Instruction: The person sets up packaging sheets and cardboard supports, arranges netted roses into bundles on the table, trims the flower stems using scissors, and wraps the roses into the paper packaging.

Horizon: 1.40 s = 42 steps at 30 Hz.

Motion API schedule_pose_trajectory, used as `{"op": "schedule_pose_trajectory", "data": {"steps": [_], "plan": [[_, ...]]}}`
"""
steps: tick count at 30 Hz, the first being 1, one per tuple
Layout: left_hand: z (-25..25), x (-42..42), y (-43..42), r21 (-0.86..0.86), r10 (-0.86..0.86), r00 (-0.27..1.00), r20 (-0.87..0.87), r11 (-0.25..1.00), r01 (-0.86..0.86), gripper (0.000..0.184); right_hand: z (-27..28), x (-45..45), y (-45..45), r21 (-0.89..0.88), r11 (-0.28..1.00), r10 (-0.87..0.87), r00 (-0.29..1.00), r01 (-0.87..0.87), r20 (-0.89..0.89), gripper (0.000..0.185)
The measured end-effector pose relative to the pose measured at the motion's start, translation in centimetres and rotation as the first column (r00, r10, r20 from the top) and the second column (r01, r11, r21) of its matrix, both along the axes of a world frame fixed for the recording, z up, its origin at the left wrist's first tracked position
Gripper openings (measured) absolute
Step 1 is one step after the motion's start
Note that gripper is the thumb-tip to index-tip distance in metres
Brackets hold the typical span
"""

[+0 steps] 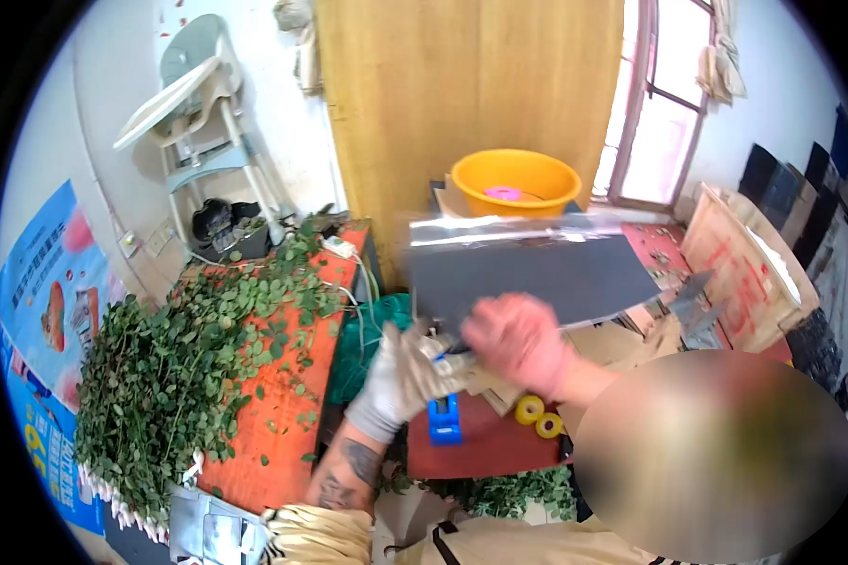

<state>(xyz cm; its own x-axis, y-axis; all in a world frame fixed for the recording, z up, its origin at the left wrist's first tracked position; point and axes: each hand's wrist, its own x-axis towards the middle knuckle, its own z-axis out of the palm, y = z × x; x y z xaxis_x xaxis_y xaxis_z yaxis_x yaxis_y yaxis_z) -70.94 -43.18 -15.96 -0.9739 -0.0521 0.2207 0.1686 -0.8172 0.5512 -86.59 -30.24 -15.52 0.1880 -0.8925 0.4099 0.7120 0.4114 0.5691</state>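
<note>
A blurred right hand [513, 337], fingers curled in, meets the near edge of a dark sheet [528, 278] on a red table [481, 457], while the gloved left hand [410, 372] is bent beside its near left corner; whether either grips anything cannot be told. A blue tape dispenser [445, 421] and yellow tape rolls [530, 409] sit close by. Cardboard [608, 345] crowds the right, a yellow basin [516, 179] stands behind, and leafy stems [160, 386] heap at left.

Right hand [515, 341] is blurred
Its outline is smeared; at lower right of it, an oval blur [714, 457] covers the view.
</note>
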Motion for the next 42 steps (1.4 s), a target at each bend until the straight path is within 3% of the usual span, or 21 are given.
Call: {"op": "schedule_pose_trajectory", "data": {"steps": [1,2,3,4,5,6,9,12,13,18,21,23,24,26,27,30,32,36,39,40,42], "plan": [[1.8,0.1,-0.1,-0.109,0.043,0.995,0.089,0.993,-0.034,0.057,-0.1,1.4,1.7,-0.039,0.967,-0.244,0.882,0.250,-0.404,0.023],[3.7,0.3,-0.2,-0.217,0.086,0.981,0.174,0.975,-0.047,0.047,-0.2,2.9,3.5,-0.140,0.896,-0.375,0.552,0.420,-0.744,0.023],[4.3,0.0,-0.4,-0.490,0.327,0.922,0.205,0.850,-0.193,0.042,1.2,4.1,5.2,-0.501,0.724,-0.524,-0.095,0.474,-0.847,0.027],[5.2,0.9,-0.5,-0.582,0.406,0.894,0.191,0.780,-0.231,0.042,2.7,5.4,6.8,-0.793,0.550,-0.466,-0.690,0.264,-0.553,0.031],[6.5,2.2,-0.7,-0.668,0.487,0.858,0.164,0.695,-0.267,0.042,3.9,6.4,8.0,-0.887,0.447,-0.239,-0.971,-0.116,0.007,0.036],[8.9,4.2,-0.6,-0.757,0.566,0.819,0.098,0.576,-0.308,0.041,4.1,6.7,8.7,-0.740,0.456,0.062,-0.812,-0.495,0.581,0.040],[15.8,14.2,-0.1,-0.882,0.825,0.535,-0.182,0.104,-0.460,0.059,-0.1,6.4,11.4,-0.949,0.125,0.007,-0.956,-0.291,0.294,0.039],[18.0,26.3,0.1,-0.727,0.828,0.209,-0.520,-0.301,-0.618,0.070,0.6,6.6,12.1,-0.999,0.033,-0.352,-0.936,-0.043,0.028,0.034],[17.1,31.0,-0.4,-0.674,0.832,0.101,-0.546,-0.365,-0.643,0.073,-0.1,6.2,11.7,-0.993,-0.104,-0.274,-0.958,-0.060,0.087,0.038],[19.1,42.5,9.0,-0.702,0.695,-0.326,-0.641,-0.703,-0.118,0.075,4.9,6.5,6.8,-0.960,-0.278,-0.265,-0.963,0.020,0.056,0.046],[23.3,43.9,13.0,-0.666,0.653,-0.164,-0.739,-0.672,0.325,0.058,11.1,9.5,2.6,-0.953,-0.303,-0.382,-0.918,0.016,0.105,0.053],[26.4,41.4,14.5,-0.598,0.690,0.090,-0.718,-0.678,0.428,0.043,15.6,13.3,0.5,-0.952,-0.304,-0.476,-0.862,-0.028,0.177,0.058],[27.5,38.8,15.1,-0.695,0.787,-0.029,-0.616,-0.526,0.490,0.031,17.7,15.4,-0.1,-0.952,-0.297,-0.530,-0.817,-0.071,0.226,0.061],[26.7,36.6,15.7,-0.651,0.789,0.050,-0.613,-0.540,0.534,0.026,21.1,20.5,-0.8,-0.921,-0.302,-0.587,-0.713,-0.246,0.383,0.066],[26.2,35.2,15.2,-0.599,0.770,0.129,-0.625,-0.579,0.552,0.024,22.3,22.4,-1.9,-0.821,-0.379,-0.509,-0.644,-0.428,0.571,0.079],[23.6,34.1,15.1,-0.404,0.629,0.305,-0.715,-0.728,0.554,0.018,25.6,25.5,-4.8,-0.448,-0.281,-0.145,-0.424,-0.849,0.894,0.073],[22.5,35.0,14.9,-0.251,0.510,0.356,-0.783,-0.783,0.569,0.015,24.8,27.9,-7.5,-0.577,-0.080,-0.498,-0.469,-0.812,0.729,0.060],[20.4,40.4,15.1,0.034,0.254,0.254,-0.933,-0.642,0.766,0.018,24.6,34.5,-12.5,-0.447,0.047,-0.542,-0.399,-0.893,0.740,0.044],[13.4,43.1,17.1,-0.227,0.370,0.234,-0.899,-0.850,0.475,0.029,25.4,40.0,-18.0,-0.464,0.271,-0.718,-0.498,-0.843,0.486,0.046],[10.2,43.0,17.3,-0.391,0.495,0.241,-0.835,-0.842,0.372,0.030,25.0,41.6,-22.0,-0.528,0.227,-0.798,-0.467,-0.818,0.380,0.050],[4.0,42.2,15.2,-0.567,0.665,0.245,-0.706,-0.738,0.366,0.036,24.3,47.2,-24.8,-0.471,0.237,-0.747,-0.469,-0.850,0.471,0.055]]}}
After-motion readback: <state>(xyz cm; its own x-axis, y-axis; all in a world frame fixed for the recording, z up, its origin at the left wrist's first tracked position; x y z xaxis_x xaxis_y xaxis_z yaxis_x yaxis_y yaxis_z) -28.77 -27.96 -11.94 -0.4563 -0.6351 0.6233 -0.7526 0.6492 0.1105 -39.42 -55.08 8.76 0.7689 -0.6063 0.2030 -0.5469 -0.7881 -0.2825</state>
